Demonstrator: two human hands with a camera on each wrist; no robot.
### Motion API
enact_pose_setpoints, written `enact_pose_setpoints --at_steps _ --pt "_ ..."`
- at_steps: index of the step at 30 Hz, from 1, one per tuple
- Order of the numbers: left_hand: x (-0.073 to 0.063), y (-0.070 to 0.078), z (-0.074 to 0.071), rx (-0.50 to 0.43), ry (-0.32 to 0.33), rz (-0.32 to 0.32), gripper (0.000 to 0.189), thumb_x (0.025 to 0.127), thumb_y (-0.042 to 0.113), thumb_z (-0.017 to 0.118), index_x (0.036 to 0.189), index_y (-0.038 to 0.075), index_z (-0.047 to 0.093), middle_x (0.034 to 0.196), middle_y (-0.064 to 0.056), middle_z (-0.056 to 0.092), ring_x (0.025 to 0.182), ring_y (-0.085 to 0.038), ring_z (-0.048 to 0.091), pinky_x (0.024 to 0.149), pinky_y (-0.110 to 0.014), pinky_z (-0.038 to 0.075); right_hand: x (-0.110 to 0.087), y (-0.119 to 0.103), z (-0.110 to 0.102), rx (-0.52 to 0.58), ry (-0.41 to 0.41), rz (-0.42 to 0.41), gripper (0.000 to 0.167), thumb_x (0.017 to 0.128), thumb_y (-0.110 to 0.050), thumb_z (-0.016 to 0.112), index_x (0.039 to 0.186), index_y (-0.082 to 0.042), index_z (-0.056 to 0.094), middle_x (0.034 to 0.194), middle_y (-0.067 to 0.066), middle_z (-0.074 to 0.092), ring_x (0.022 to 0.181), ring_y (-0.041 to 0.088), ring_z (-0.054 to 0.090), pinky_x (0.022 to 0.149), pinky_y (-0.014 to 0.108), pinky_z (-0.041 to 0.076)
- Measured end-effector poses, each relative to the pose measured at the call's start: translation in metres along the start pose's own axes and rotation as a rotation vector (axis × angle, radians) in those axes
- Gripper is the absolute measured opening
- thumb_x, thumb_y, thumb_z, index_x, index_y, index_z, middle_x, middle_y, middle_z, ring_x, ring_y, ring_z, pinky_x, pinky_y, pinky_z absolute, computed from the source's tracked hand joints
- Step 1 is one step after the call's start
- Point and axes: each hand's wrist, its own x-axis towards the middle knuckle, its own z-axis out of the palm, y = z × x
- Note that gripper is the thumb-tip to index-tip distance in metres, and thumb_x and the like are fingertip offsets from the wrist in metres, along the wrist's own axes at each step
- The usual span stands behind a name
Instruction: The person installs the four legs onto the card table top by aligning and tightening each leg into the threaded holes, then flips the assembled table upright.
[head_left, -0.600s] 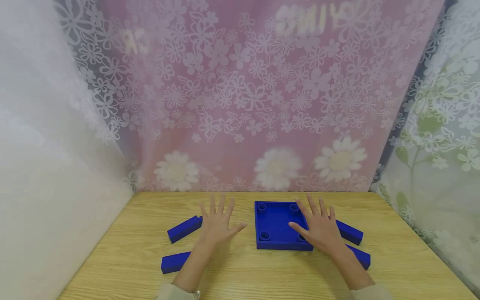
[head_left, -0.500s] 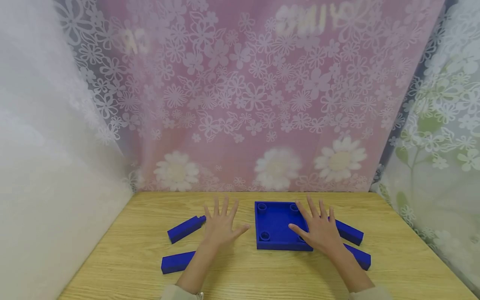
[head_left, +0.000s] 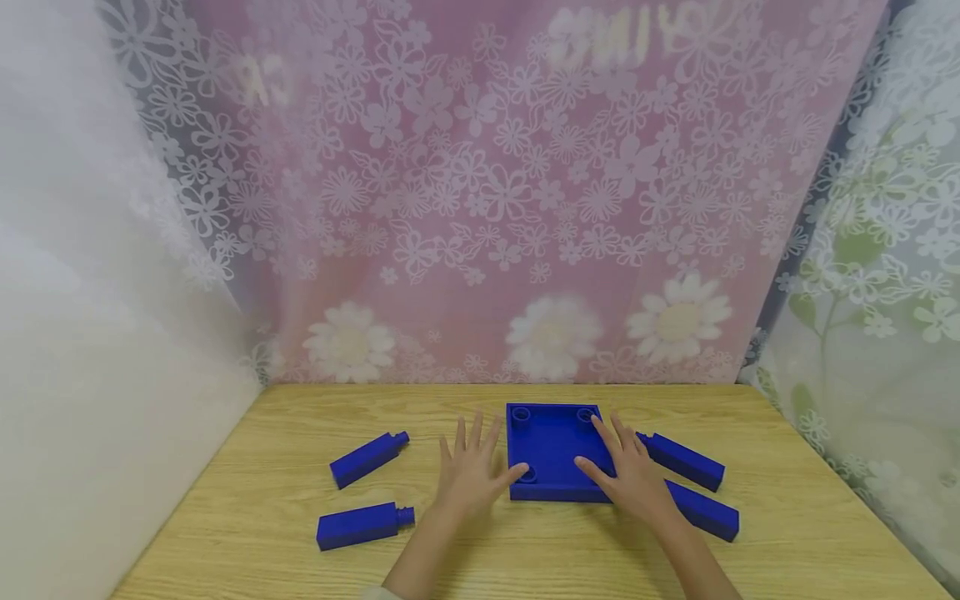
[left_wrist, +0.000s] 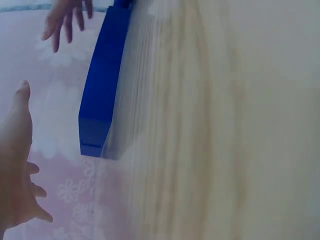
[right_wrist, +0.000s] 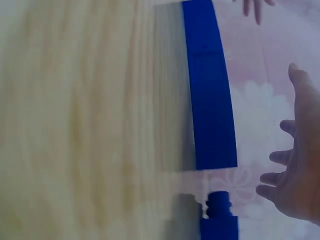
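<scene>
A square blue tray with a raised rim and a round socket in each visible corner lies on the table. My left hand hovers by its left side, fingers spread, the thumb in front of the near-left socket in the head view. My right hand is over the tray's right side with spread fingers, hiding the near-right corner. Both wrist views show a gap between hand and tray: the left hand beside the tray, and the right hand beside the tray. Neither hand holds anything.
Two blue square posts with threaded ends lie at left, a far post and a near post. At right lie another far post and a near post, partly behind my arm. A floral curtain hangs behind the wooden table.
My left hand has moved right and nearer to me, up to the tray, uncovering the left posts' threaded ends. The right hand has shifted slightly left and lower.
</scene>
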Motion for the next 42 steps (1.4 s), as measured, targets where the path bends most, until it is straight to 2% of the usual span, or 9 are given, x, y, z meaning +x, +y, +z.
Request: enact_pose_setpoints --at_steps 5,8,12,19,23,30,36,42 --pt "-0.001 0.006 0.014 -0.154 0.001 -0.008 0.081 0.085 0.066 0.041 0.148 0.02 0.019 0.149 -0.017 0.017 0.133 -0.042 0.011 0.099 -0.064 0.012 -0.006 0.001 0.007 0.168 -0.017 0.046 0.073 0.09 -0.046 0.053 0.147 -0.011 0.023 0.148 0.023 0.014 0.127 0.052 0.017 0.086 0.073 0.02" --pt "-0.002 0.009 0.021 -0.205 0.01 -0.002 0.082 0.085 0.067 0.04 0.148 0.018 0.021 0.147 -0.019 0.022 0.132 -0.042 0.016 0.1 -0.062 0.015 -0.009 0.002 0.011 0.232 -0.007 0.05 0.074 0.089 -0.044 0.056 0.146 -0.008 0.024 0.146 0.026 0.015 0.128 0.05 0.017 0.088 0.071 0.021" --pt "-0.002 0.012 0.031 -0.282 0.029 0.003 0.084 0.085 0.066 0.041 0.147 0.014 0.022 0.145 -0.019 0.026 0.131 -0.04 0.021 0.102 -0.057 0.018 -0.012 0.002 0.017 0.289 0.015 0.07 0.075 0.088 -0.04 0.06 0.144 -0.003 0.025 0.145 0.028 0.016 0.127 0.05 0.018 0.09 0.069 0.022" --pt "-0.004 0.012 0.048 -0.434 0.027 -0.057 0.085 0.084 0.06 0.052 0.146 0.009 0.024 0.144 -0.018 0.029 0.13 -0.039 0.025 0.099 -0.056 0.025 -0.016 0.008 0.03 0.346 0.029 0.171 0.077 0.087 -0.038 0.062 0.143 0.0 0.025 0.144 0.028 0.017 0.128 0.048 0.018 0.096 0.063 0.02" --pt "-0.004 0.012 0.056 -0.436 0.031 -0.072 0.086 0.084 0.058 0.054 0.146 0.007 0.024 0.144 -0.018 0.03 0.131 -0.038 0.023 0.101 -0.054 0.023 -0.018 0.007 0.034 0.359 0.032 0.215 0.076 0.088 -0.037 0.061 0.142 0.001 0.024 0.144 0.028 0.018 0.129 0.047 0.019 0.099 0.06 0.019" --pt "-0.003 0.013 0.061 -0.343 0.015 -0.057 0.091 0.083 0.064 0.048 0.146 0.005 0.021 0.146 -0.015 0.027 0.133 -0.036 0.02 0.105 -0.048 0.016 -0.018 0.007 0.037 0.383 0.031 0.292 0.074 0.089 -0.038 0.059 0.143 0.0 0.025 0.143 0.028 0.021 0.129 0.046 0.019 0.099 0.059 0.019" --pt "-0.002 0.015 0.061 -0.303 0.007 -0.059 0.091 0.084 0.067 0.043 0.146 0.005 0.02 0.147 -0.015 0.025 0.133 -0.035 0.018 0.106 -0.047 0.013 -0.018 0.009 0.04 0.359 0.026 0.294 0.077 0.088 -0.04 0.06 0.142 0.002 0.025 0.143 0.029 0.023 0.129 0.046 0.021 0.1 0.059 0.02" --pt "-0.002 0.016 0.063 -0.305 0.005 -0.056 0.089 0.086 0.062 0.047 0.146 0.002 0.019 0.147 -0.016 0.024 0.133 -0.035 0.017 0.106 -0.048 0.013 -0.02 0.008 0.039 0.339 0.008 0.296 0.079 0.088 -0.04 0.059 0.142 0.004 0.022 0.144 0.029 0.019 0.129 0.046 0.019 0.1 0.059 0.019"
